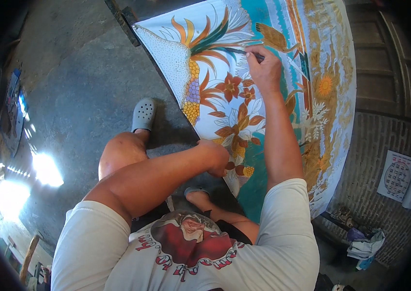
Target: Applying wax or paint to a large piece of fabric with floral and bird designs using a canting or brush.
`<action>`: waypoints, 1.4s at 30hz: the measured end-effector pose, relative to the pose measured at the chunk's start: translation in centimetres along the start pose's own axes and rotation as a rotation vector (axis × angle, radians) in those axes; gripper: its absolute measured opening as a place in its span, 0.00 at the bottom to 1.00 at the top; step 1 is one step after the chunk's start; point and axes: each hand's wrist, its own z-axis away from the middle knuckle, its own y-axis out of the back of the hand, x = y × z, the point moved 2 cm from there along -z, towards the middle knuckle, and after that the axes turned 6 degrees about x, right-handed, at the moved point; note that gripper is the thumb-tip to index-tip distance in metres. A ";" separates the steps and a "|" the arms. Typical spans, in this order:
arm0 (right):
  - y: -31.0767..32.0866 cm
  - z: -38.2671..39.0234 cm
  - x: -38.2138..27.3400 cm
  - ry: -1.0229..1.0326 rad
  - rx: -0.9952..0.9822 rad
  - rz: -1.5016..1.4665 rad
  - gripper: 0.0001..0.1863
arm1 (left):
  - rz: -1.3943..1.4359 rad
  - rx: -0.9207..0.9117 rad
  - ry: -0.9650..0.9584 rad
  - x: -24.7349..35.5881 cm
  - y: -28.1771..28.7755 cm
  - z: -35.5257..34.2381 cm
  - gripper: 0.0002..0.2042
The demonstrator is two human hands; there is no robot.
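My right hand (263, 68) grips a dark, slender brush (237, 51), its tip on green and white painted leaves near the top of a large cloth (205, 82). The cloth carries brown flowers, orange leaves, a brown bird, teal bands and a golden border with an orange sun. My left hand (213, 156) is curled at the cloth's near left edge, below my right hand; what its fingers hold, if anything, is hidden.
A dark frame bar (128, 26) meets the cloth's upper corner. My sandaled feet are on the concrete floor (84, 92). At right are wooden panels (380, 58), a brick wall with a hanging calendar (399, 174) and crumpled bags (365, 242). Bright light enters at left.
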 end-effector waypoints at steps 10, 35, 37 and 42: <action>1.3 1.2 0.3 -0.072 0.006 0.064 0.05 | -0.027 0.137 -0.018 0.0 -0.3 0.3 0.26; 2.4 1.7 -0.1 -0.016 -0.001 0.127 0.04 | -0.005 0.085 0.007 0.1 -0.4 0.0 0.24; 2.8 1.8 -0.4 -0.032 0.002 0.136 0.04 | -0.005 0.144 0.001 -0.1 -0.3 0.0 0.25; 6.0 4.2 -2.8 -0.237 0.067 -0.122 0.05 | 0.030 0.124 -0.027 -0.4 0.4 -0.1 0.26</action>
